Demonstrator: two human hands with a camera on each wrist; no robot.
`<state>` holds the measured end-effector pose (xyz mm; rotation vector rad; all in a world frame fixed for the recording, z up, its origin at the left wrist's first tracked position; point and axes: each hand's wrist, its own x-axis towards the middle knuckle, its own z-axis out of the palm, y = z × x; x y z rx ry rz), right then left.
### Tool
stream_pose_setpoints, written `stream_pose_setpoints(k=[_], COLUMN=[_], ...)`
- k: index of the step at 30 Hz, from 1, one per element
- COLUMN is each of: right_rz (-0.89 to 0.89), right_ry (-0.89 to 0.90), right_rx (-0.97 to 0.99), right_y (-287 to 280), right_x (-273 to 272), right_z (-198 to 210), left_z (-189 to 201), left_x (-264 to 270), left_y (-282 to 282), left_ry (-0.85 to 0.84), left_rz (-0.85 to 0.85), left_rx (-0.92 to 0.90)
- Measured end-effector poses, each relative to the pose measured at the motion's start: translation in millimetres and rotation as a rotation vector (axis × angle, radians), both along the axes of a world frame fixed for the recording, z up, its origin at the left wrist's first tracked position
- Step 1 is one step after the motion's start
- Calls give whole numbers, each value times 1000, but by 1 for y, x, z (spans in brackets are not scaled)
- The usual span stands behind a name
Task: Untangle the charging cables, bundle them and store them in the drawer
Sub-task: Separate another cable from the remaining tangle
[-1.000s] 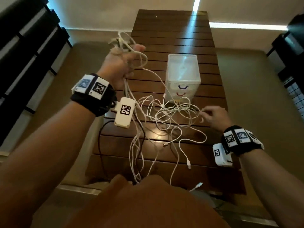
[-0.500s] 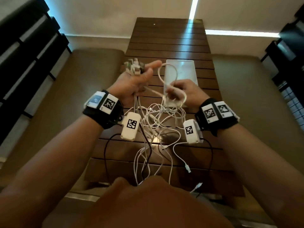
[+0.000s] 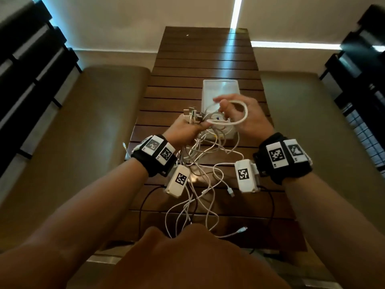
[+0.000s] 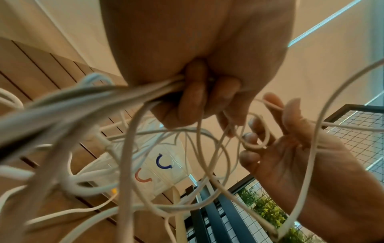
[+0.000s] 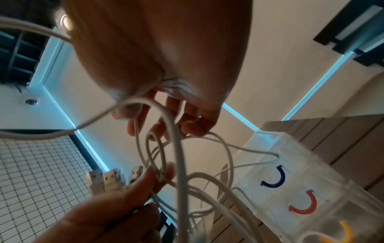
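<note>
My left hand (image 3: 190, 129) grips a bunch of white charging cables (image 3: 200, 174) just below their USB plugs (image 3: 192, 115), which stick up above the fist. The rest of the tangle hangs down onto the wooden table (image 3: 200, 59). In the left wrist view the left hand's fingers (image 4: 195, 98) curl round the strands. My right hand (image 3: 231, 109) is close to the right of the left hand and holds one loop of white cable (image 3: 242, 113) wound round its fingers (image 5: 176, 118). Behind both hands stands the translucent drawer unit (image 3: 220, 88), its blue handle (image 5: 274, 179) and red handle (image 5: 305, 205) facing me.
Loose cable ends with plugs (image 3: 230, 191) lie on the table near its front edge (image 3: 242, 228). Padded benches flank the table on the left (image 3: 93, 122) and the right (image 3: 302, 122). Black cords from the wrist cameras trail across the front slats.
My right hand rose from the table, moved in beside my left hand and took up a cable loop. My left hand came down and nearer with the plug bunch.
</note>
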<state>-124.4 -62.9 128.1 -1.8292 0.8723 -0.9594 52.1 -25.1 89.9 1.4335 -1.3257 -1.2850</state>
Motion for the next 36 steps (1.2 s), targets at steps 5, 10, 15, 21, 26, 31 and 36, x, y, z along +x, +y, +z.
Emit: stream_pose_setpoints(k=[5,10,15,21,26,31,36], right_rz=[-112,-59,-25,-38,-28,-9,-236], right_ry=[-15,-85,-128,-146,51,362,24], right_rx=[22,21,54,115,57,-87,126], right_y=[-1,-8,-12,-12,-14,-15,-25], right_x=[4,2,3,4,-1,-15,-42], right_z=[-1,4,-3,-10,-16,-25,-42], left_z=[2,1,1,7,4,-3,-10], left_x=[3,1,-2,-12,-11,-6,13], left_y=[0,-2,-5,-1,-1,-5,-10], left_ry=[95,233,80,30,74,238,491], left_rz=[-96,58,26,-7,83,268,614], left_rx=[32,119,27,-79,-86,-19,91])
